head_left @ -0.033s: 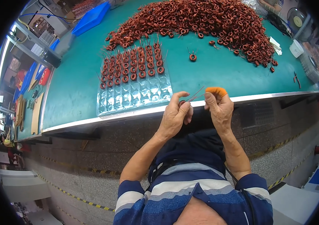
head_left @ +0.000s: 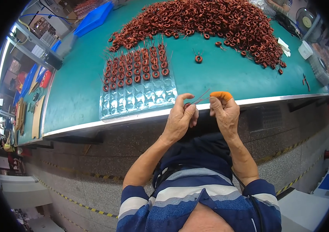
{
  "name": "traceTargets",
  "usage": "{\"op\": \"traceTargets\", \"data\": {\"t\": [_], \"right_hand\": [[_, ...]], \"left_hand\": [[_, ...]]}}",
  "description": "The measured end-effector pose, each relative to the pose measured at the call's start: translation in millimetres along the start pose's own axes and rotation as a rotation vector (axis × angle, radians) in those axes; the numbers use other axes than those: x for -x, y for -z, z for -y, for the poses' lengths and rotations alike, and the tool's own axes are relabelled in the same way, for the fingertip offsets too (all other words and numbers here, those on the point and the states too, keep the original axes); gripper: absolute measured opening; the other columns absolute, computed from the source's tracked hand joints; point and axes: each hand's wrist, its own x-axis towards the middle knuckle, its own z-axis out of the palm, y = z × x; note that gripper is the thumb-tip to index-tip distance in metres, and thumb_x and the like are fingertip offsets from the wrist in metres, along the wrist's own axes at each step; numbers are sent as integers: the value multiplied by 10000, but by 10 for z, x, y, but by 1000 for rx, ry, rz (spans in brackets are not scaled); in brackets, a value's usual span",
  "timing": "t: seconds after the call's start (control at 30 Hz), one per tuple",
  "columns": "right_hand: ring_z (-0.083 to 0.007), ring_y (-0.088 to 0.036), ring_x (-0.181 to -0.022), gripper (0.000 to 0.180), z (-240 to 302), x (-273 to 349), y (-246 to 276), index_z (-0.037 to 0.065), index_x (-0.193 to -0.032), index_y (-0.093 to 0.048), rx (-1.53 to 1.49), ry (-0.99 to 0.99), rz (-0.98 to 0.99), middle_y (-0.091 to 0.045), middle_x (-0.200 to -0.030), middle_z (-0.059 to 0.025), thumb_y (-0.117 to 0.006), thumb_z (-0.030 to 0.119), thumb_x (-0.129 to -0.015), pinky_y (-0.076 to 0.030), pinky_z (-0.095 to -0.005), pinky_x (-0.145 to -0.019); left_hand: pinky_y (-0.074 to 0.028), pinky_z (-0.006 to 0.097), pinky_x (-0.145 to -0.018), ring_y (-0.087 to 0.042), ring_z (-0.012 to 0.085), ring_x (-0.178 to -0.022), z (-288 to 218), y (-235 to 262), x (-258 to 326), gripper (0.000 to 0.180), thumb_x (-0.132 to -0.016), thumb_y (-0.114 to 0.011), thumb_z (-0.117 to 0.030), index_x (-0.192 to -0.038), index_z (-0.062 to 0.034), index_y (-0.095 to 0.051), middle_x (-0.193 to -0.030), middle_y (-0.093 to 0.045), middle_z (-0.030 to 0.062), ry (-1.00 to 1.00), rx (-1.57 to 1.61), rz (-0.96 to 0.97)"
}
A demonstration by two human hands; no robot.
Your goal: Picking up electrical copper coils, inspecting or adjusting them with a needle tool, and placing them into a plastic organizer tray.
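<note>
Above the table's front edge, my left hand (head_left: 180,120) pinches a small ring coil (head_left: 187,105) wound in red-brown wire. Its thin wire leads (head_left: 201,97) point right and up. My right hand (head_left: 225,112), with an orange cover (head_left: 222,95) on a finger, is closed at the end of one lead, thumb against the forefinger. Left of my hands lies a clear plastic tray (head_left: 138,101). Rows of upright ring coils (head_left: 137,72) fill its far part, leads up; the nearer pockets hold none. A single coil (head_left: 198,59) rests on the table beyond my hands.
A large heap of the same coils (head_left: 207,19) spreads over the far side of the green table (head_left: 75,85). Small pliers (head_left: 305,82) lie at the right. A blue tray (head_left: 93,19) is at the far left, and clear trays (head_left: 319,69) stack at the right edge.
My right hand has shifted slightly left, closer to the coil's leads. The left hand keeps its pinch on the coil.
</note>
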Motion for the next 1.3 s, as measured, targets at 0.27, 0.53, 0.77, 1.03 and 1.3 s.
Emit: {"op": "traceTargets", "data": {"t": [0.27,0.53,0.77,1.03,1.3], "right_hand": [[-50,-526,-549,392,45,22,-41,-22,-1061,-565,-74,-61,7,-604,-700,-25,-737,264,-854,-399,-185,-485],[-58,-525,-498,323,24,-40,40,-8,-988,-594,-186,-148,-14,-587,-670,-30,-657,299,-913,-371,-157,-437],[-70,-549,-502,243,15,-62,-23,13,-883,-637,-305,-397,333,-598,-655,-24,-621,251,-932,-400,-178,-442],[-77,-562,-523,207,-60,-160,-11,16,-862,-638,-241,-447,483,-620,-681,-29,-626,216,-913,-427,-197,-467],[-65,-501,-489,179,101,65,-175,3,-791,-651,35,-103,151,-611,-613,-28,-634,149,-893,-384,-216,-460]], "left_hand": [[-460,329,-543,-579,205,-593,-72,89,-84,202,-984,-505,-153,-1103,-21,-410,-695,-565,103,-212,-512,22],[-505,430,-662,-646,404,-793,-326,229,-158,209,-959,-540,-145,-1102,-34,-437,-833,-632,217,-360,-784,65],[-501,427,-690,-625,396,-811,-461,221,-217,237,-930,-574,-125,-1112,-35,-452,-869,-616,206,-373,-1001,274],[-491,389,-684,-595,308,-822,-659,356,-208,253,-824,-652,-102,-1015,-21,-506,-882,-529,127,-587,-1312,634],[-496,295,-586,-604,186,-667,-336,197,6,250,-940,-602,-161,-1056,6,-457,-835,-586,96,6,-220,133]]}}
